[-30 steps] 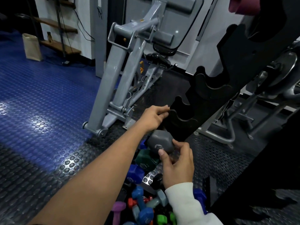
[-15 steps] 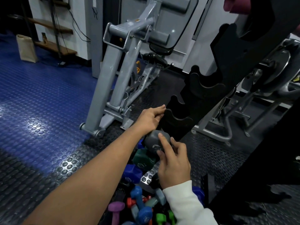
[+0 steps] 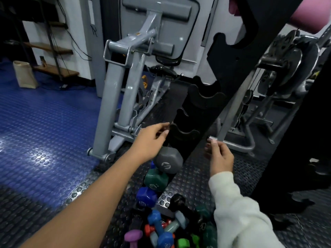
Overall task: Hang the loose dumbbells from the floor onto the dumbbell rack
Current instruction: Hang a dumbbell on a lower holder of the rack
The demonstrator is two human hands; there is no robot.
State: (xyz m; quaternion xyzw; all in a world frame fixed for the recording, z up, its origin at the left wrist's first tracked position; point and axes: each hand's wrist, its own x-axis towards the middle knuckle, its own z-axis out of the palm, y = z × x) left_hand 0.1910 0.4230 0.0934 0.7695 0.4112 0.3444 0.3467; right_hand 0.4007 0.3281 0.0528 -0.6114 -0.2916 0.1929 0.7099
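A black dumbbell rack (image 3: 223,65) with scalloped cradles leans up through the middle of the view. A grey dumbbell (image 3: 168,161) sits low on it, with a green dumbbell (image 3: 155,179) and a blue dumbbell (image 3: 146,197) in the cradles below. My left hand (image 3: 152,138) hovers just above the grey dumbbell, fingertips at the edge of a bare cradle, holding nothing. My right hand (image 3: 220,157) is to the right of the rack, fingers loosely curled and holding nothing. Several loose dumbbells (image 3: 161,233) in mixed colours lie piled on the floor at the rack's foot.
A grey weight machine frame (image 3: 123,90) stands just left of the rack. Another machine with metal plates (image 3: 286,63) is behind on the right. A pink dumbbell (image 3: 304,18) sits high on the rack. A paper bag (image 3: 25,74) rests on the blue floor far left.
My right hand let go of the grey dumbbell and moved away to the right. The grey dumbbell now sits on the rack. My left hand stayed by the cradle.
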